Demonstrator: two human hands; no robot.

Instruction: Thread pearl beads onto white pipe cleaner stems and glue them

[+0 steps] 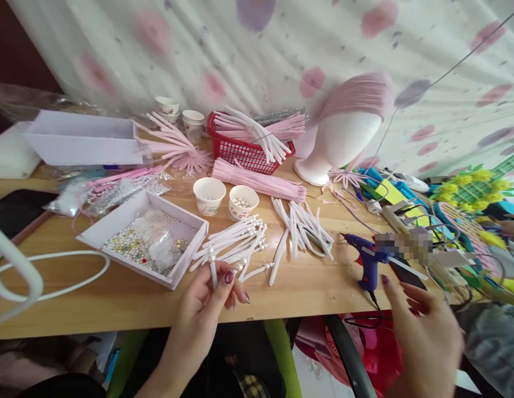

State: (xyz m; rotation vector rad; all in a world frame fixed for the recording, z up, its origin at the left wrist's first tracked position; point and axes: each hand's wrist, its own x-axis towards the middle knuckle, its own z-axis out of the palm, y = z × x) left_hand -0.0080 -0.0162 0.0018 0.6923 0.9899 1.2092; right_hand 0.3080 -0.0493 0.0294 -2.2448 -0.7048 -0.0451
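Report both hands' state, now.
Left hand: closed, pinching a pearl-tipped white stem.
Right hand: open, near the blue glue gun, nothing visibly held.

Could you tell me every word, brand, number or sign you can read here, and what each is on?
None can be read with certainty.
Right front cup: small printed marks, too small to read.
Left front cup: faint print, too blurred to read.
Glue gun: pale marks on its body, too small to read.
Pixelated patch beside it: nothing readable.
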